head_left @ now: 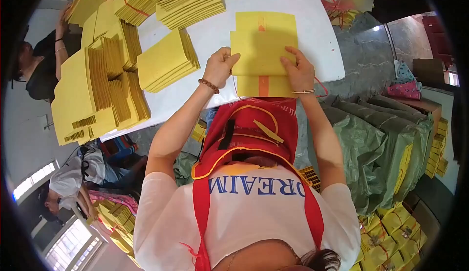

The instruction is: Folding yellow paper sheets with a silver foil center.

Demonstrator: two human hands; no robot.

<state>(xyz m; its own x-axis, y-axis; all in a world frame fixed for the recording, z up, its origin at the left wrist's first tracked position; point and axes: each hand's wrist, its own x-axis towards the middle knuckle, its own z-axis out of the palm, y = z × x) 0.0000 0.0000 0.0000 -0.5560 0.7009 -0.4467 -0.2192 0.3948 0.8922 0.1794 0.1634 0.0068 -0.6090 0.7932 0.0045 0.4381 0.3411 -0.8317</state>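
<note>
A rectangular piece of yellow paper point(259, 56) is between my two hands at the table's front edge. My left hand point(220, 66) pinches its left edge between thumb and fingers. At the right edge my right hand point(299, 70) grips it, thumb lying on top. Beneath it, crosswise, lies another yellow paper piece point(281, 21) with an orange strip down its middle, showing at the far and near sides. A thin red string point(320, 86) sticks out beside my right wrist. How many layers I hold cannot be made out.
A small yellow paper stack point(168, 60) lies left of my hands. Taller stacks point(78, 90) fill the white table's point(317, 36) left side and far edge. Co-workers are at the far left point(44, 65) and lower left point(73, 173). Green sacks point(361, 144) and tied yellow bundles point(391, 232) stand right.
</note>
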